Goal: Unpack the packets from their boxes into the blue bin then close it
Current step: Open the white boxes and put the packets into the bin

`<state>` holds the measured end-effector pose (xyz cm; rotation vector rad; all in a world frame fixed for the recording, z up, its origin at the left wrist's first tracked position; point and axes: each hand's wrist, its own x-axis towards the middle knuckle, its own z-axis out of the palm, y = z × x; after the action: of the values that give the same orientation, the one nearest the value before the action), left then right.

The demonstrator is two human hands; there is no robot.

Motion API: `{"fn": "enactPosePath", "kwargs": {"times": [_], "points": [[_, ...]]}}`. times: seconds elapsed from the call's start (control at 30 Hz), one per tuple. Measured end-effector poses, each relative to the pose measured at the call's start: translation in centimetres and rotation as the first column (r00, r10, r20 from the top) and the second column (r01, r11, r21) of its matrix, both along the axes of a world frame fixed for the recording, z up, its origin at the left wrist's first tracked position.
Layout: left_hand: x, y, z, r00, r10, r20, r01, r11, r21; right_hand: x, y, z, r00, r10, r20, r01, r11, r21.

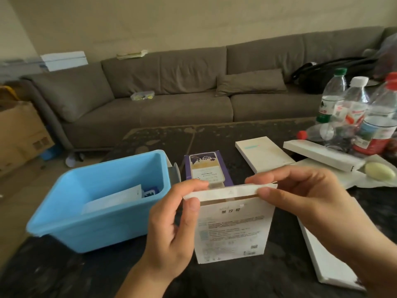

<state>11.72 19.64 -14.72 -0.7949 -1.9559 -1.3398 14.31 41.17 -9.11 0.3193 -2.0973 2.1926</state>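
A white box [232, 231] with printed text stands upright on the dark table in front of me. My left hand [171, 229] grips its left side, thumb on the front and fingers on the top flap. My right hand [300, 198] pinches the right end of that flap. The open blue bin [103, 229] sits to the left, with a white packet [116, 198] and something blue inside. Behind the box lies a purple box [206, 166]. Two flat white boxes [264, 153] [322, 153] lie further right.
Several water bottles [352, 112] stand at the table's right rear, beside a pale oval object [380, 171] on white paper. A long white box [328, 259] lies under my right forearm. A grey sofa [171, 93] runs along the back; a cardboard carton [19, 136] sits at left.
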Motion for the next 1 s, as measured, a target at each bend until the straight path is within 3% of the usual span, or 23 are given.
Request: {"fn": "enactPosePath", "kwargs": {"times": [0.13, 0.27, 0.33, 0.43, 0.73, 0.83, 0.93, 1.0], "points": [[0.2, 0.5, 0.2, 1.0, 0.021, 0.012, -0.021, 0.999, 0.029, 0.1, -0.1, -0.6, 0.984, -0.052, -0.168, 0.074, 0.99, 0.123], [0.2, 0.7, 0.3, 0.999, 0.047, -0.002, -0.047, 0.999, 0.023, 0.1, 0.0, -1.6, 0.9, -0.064, -0.431, 0.255, 0.879, 0.403], [0.1, 0.6, 0.2, 0.998, 0.056, -0.007, -0.056, 0.998, 0.018, 0.0, 0.0, -1.7, 0.916, -0.071, -0.396, 0.215, 0.918, 0.333], [0.3, 0.6, 0.2, 0.998, 0.063, -0.012, -0.063, 0.998, 0.012, -0.2, -0.4, -1.4, 0.973, -0.078, -0.219, 0.108, 0.986, 0.129], [0.4, 0.9, 0.2, 0.999, 0.01, 0.038, -0.012, 0.998, 0.064, -0.1, -1.1, -1.6, 0.958, -0.18, -0.225, 0.214, 0.967, 0.139], [0.3, 0.9, 0.1, 0.999, -0.008, 0.033, 0.005, 0.996, 0.085, 0.2, -1.1, -1.9, 0.907, -0.175, -0.383, 0.278, 0.932, 0.233], [0.4, 0.8, 0.2, 1.0, -0.007, 0.024, 0.005, 0.998, 0.066, 0.4, -1.2, -2.3, 0.763, -0.034, -0.646, 0.407, 0.801, 0.438], [0.4, 0.7, 0.2, 1.0, 0.002, 0.0, -0.002, 0.999, 0.051, 0.3, -1.8, -2.8, 0.75, -0.015, -0.661, 0.43, 0.77, 0.471]]}}
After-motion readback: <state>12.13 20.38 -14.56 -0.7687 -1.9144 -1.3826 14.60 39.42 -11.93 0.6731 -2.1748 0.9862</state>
